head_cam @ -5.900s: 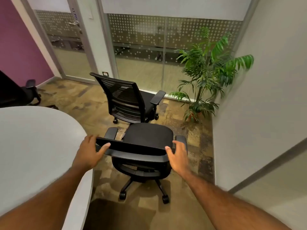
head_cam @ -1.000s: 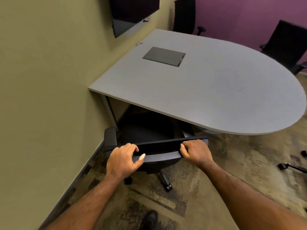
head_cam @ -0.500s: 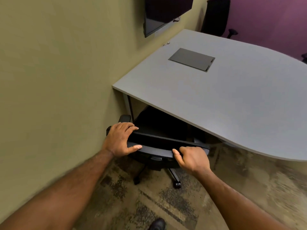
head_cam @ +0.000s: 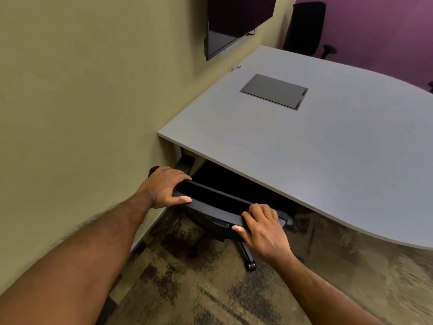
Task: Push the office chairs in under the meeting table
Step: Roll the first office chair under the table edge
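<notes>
Both hands grip the top of the backrest of the office chair point(head_cam: 212, 202): the left hand point(head_cam: 164, 187) has its fingers over the front and thumb behind, and the right hand point(head_cam: 262, 233) is curled the same way. Just ahead of them the seat now lies under the meeting table point(head_cam: 328, 165), deeper than a second ago, so this chair looks nearly home. Beyond the right hand, the tabletop's flush hatch point(head_cam: 274, 91) is closed, its contents hidden.

The grey tabletop point(head_cam: 328, 165) fills the right of the frame, with a dark rectangular panel point(head_cam: 274, 91) set flat at upper centre and a small pale object point(head_cam: 235, 68) by its wall-side edge. Along the bottom, the mottled carpet floor point(head_cam: 206, 292) carries the black office chair point(head_cam: 215, 201).
</notes>
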